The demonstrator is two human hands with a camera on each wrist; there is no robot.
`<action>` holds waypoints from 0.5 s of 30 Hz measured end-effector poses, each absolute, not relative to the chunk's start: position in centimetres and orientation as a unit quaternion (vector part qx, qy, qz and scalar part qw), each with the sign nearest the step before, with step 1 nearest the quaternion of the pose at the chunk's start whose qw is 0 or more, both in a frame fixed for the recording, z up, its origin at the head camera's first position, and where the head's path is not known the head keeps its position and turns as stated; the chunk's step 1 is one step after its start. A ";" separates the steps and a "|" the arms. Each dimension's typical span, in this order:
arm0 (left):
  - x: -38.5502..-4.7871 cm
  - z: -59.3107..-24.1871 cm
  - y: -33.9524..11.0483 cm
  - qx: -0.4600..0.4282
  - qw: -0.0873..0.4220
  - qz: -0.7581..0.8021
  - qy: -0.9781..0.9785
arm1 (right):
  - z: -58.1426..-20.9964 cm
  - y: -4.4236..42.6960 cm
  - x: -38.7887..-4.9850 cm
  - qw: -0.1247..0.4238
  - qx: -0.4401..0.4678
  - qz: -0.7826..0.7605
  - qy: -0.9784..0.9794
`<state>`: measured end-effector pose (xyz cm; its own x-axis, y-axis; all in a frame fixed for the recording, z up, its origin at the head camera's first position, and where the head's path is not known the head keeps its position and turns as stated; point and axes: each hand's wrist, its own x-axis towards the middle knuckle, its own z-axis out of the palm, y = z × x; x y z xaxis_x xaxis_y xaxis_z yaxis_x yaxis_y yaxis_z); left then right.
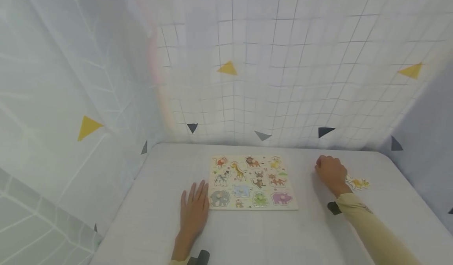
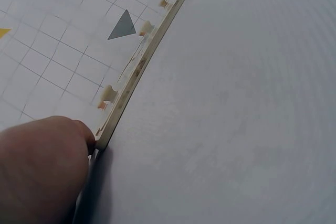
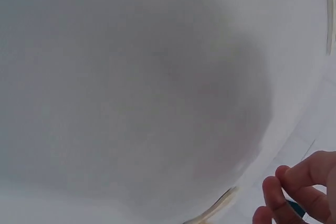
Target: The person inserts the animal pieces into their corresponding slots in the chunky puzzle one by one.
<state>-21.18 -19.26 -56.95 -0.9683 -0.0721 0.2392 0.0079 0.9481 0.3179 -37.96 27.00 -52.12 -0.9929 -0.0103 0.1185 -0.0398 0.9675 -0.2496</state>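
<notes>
A wooden animal puzzle board lies on the white table, with knobbed pieces along its edge in the left wrist view. My left hand rests flat at the board's left side, fingers straight and touching its edge. To the right of the board, my right hand hovers over the table with loosely bent fingers. In the right wrist view its fingertips sit close to the thumb, and I see nothing between them. A loose yellow animal piece lies just right of that hand, partly hidden by it.
White cloth walls with grid lines and coloured triangles enclose the table at the back and sides. Dark wrist devices show at both wrists.
</notes>
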 end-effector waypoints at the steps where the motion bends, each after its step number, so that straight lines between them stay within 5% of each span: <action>1: -21.2 -56.9 -19.3 0.016 0.125 -0.160 -0.979 | -52.1 27.7 -37.9 0.054 0.007 0.125 -0.991; 15: -21.2 -57.0 -19.3 0.024 0.116 -0.155 -0.981 | -51.6 32.5 -36.3 0.032 -0.053 0.117 -0.991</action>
